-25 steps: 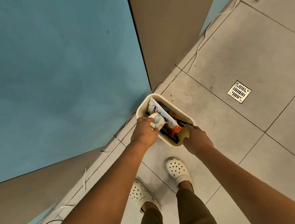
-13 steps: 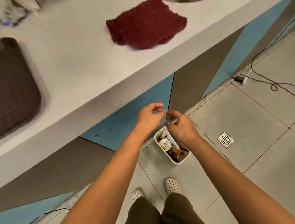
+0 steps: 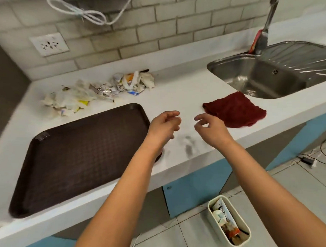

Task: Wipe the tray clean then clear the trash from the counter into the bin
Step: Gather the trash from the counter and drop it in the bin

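A dark brown tray [image 3: 70, 157] lies on the white counter [image 3: 183, 89] at the left. Behind it sits a pile of crumpled wrappers and plastic trash [image 3: 99, 90]. A dark red cloth [image 3: 236, 111] lies on the counter beside the sink. My left hand [image 3: 163, 126] hovers over the tray's right edge with loosely curled fingers, holding nothing. My right hand [image 3: 209, 128] hovers beside it, just left of the cloth, fingers loosely curled and empty. A cream bin [image 3: 228, 220] with wrappers inside stands on the floor below the counter's front edge.
A steel sink [image 3: 264, 76] with a tap [image 3: 266, 23] is set into the counter at the right. A wall socket [image 3: 49, 44] and hanging white cords [image 3: 90, 14] are on the tiled wall. Cables [image 3: 313, 159] lie on the floor at the right.
The view has risen from the bin on the floor to the counter. Both hands let go of the trash in the bin and lifted above the counter, empty.
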A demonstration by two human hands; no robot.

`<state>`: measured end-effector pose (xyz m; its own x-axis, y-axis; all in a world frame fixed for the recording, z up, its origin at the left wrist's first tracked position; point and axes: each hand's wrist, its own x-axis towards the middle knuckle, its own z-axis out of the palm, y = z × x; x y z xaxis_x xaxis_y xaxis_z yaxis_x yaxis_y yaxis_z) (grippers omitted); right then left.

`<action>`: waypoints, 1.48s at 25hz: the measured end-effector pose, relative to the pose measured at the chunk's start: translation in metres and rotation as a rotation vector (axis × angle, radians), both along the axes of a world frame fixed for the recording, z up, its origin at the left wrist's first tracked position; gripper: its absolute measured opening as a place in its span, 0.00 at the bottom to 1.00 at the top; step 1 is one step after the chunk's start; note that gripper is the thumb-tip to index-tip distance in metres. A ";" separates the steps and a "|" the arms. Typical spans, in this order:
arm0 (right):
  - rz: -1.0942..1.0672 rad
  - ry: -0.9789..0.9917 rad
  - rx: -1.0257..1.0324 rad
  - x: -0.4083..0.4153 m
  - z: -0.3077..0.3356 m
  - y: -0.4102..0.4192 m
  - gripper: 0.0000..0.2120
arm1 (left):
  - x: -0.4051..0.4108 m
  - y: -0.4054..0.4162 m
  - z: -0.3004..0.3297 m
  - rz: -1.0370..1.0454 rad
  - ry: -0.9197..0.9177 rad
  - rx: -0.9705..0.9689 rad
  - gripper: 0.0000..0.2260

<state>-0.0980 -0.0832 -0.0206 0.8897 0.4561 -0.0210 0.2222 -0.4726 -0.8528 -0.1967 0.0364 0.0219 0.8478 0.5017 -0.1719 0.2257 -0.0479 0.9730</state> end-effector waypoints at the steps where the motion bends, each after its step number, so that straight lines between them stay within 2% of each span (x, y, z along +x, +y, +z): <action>1: 0.014 -0.003 0.000 0.001 0.002 0.013 0.12 | -0.002 0.013 0.004 0.024 -0.011 -0.001 0.09; 7: 0.076 -0.012 -0.075 0.032 0.003 0.070 0.11 | 0.010 0.081 0.006 0.153 -0.033 -0.002 0.08; 11: 0.117 -0.033 -0.133 0.080 0.000 0.104 0.13 | 0.048 0.118 -0.003 0.194 -0.017 0.061 0.09; 16: 0.214 -0.119 -0.259 0.156 -0.011 0.141 0.14 | 0.119 0.156 -0.019 0.216 0.096 0.287 0.12; 19: 0.254 -0.155 -0.322 0.204 -0.019 0.165 0.14 | 0.161 0.173 -0.031 0.146 0.186 0.433 0.14; 24: 0.279 -0.268 -0.407 0.263 -0.028 0.208 0.15 | 0.217 0.204 -0.050 0.027 0.355 0.858 0.19; 27: 0.213 -0.226 -0.534 0.289 -0.033 0.234 0.18 | 0.241 0.225 -0.056 0.053 0.424 1.049 0.22; 30: 0.123 -0.162 -0.597 0.305 -0.039 0.258 0.23 | 0.260 0.241 -0.065 0.015 0.566 1.096 0.29; 32: 0.091 -0.191 -0.662 0.313 -0.045 0.274 0.25 | 0.269 0.245 -0.071 -0.018 0.646 1.094 0.32; 34: 0.089 -0.216 -0.728 0.317 -0.048 0.287 0.21 | 0.275 0.248 -0.077 -0.011 0.689 1.122 0.32; 37: 0.064 -0.127 -0.698 0.322 -0.048 0.298 0.16 | 0.275 0.251 -0.087 0.031 0.656 1.187 0.24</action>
